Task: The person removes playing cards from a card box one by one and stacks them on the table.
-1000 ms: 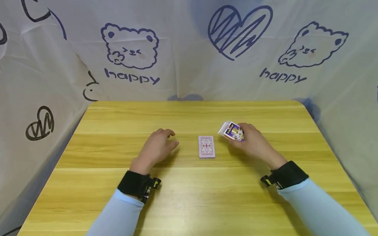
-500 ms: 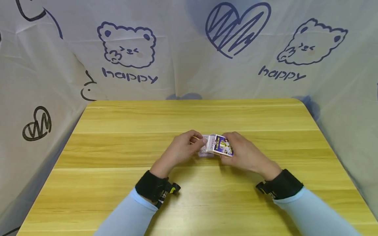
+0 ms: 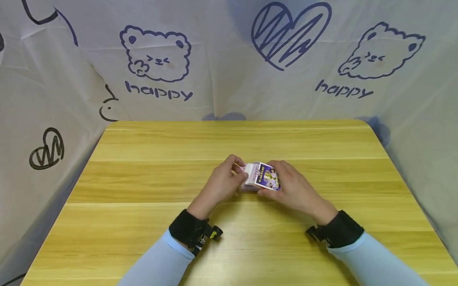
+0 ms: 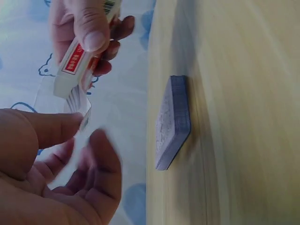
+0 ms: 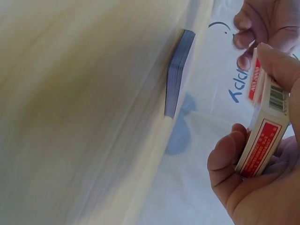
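Observation:
A small card box (image 3: 268, 176) with a purple picture on its face is held above the table in my right hand (image 3: 295, 186). My right thumb and fingers grip its opposite edges. The white flap (image 3: 249, 174) at its left end stands out, and my left hand (image 3: 222, 178) pinches at it. In the left wrist view the left thumb (image 4: 56, 129) touches the flap, while the other fingers are curled and partly blurred. Beneath the box a deck of playing cards (image 4: 173, 122) lies stacked on the table; from the head view it is mostly hidden.
The wooden table (image 3: 143, 182) reaches back to a white cloth wall (image 3: 229, 79) with drawn bears and hearts. More cloth hangs along both sides. Black straps with small cameras (image 3: 189, 228) sit on both wrists.
Both hands have come together over the deck. My right hand has brought the card box left and nearer, and my left hand has moved right to the flap.

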{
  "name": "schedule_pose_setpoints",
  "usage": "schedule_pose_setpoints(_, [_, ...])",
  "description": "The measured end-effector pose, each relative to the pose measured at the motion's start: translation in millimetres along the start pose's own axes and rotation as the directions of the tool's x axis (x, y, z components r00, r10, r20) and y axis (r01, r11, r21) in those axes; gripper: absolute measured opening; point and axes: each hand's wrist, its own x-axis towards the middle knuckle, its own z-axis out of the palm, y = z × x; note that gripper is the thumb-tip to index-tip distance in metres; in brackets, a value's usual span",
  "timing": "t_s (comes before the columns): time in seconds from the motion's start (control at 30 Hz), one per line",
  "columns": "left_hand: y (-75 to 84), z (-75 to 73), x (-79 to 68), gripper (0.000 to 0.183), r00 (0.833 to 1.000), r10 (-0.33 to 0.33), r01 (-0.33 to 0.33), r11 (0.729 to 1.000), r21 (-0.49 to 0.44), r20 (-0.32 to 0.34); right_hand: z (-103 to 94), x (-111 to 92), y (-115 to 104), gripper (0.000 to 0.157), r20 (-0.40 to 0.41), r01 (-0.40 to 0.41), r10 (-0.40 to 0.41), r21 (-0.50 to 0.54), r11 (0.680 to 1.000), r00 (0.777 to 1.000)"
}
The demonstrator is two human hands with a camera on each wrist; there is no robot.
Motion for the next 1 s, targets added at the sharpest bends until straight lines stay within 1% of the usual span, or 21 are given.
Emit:
schedule_pose_setpoints(0.1, [-1.1,0.1,1.1,0.010,0.998,0.041,-0.037,0.995,0.091,-0.037,1.4,0,-1,0.082,-0.027,0.033,-0.033,-0.007,0.999,0.999])
schedule_pose_setpoints(0.13, [-1.1,0.0,1.1,0.008,0.998,0.045,-0.041,0.994,0.103,-0.038,1.8,0,-2,0.082,-0.034,0.043,-0.044,-0.011,0.999,0.998])
schedule_pose_setpoints(0.27, [0.8,-0.2,-0.5,0.018,0.999,0.017,-0.013,0.994,0.111,-0.030,3.3,-1,-2,0.083,-0.056,0.058,-0.060,-0.039,0.998,0.997])
schedule_pose_setpoints(0.37, [4.8,0.4,-1.5,0.019,1.000,0.021,-0.018,0.993,0.119,-0.016,4.1,-2,-4,0.082,-0.065,0.070,-0.074,-0.054,0.996,0.995])
schedule_pose_setpoints(0.5, [10.1,1.6,-2.3,0.014,1.000,0.015,-0.015,0.996,0.092,0.000,4.6,-1,-6,0.082,-0.084,0.102,-0.108,-0.067,0.992,0.991])
schedule_pose_setpoints(0.7, [13.9,0.0,-2.1,0.014,0.999,-0.038,0.037,0.999,0.038,0.020,5.1,0,-9,0.082,-0.110,0.130,-0.140,-0.094,0.987,0.984])
schedule_pose_setpoints(0.83, [13.0,-1.9,-0.4,0.017,0.998,-0.054,0.053,0.998,0.023,0.038,5.0,-1,-10,0.082,-0.111,0.133,-0.144,-0.101,0.986,0.983])
schedule_pose_setpoints(1.0, [10.7,-3.8,2.5,0.021,0.997,-0.062,0.061,0.998,0.032,0.051,6.5,-1,-11,0.082,-0.115,0.150,-0.162,-0.103,0.983,0.980])
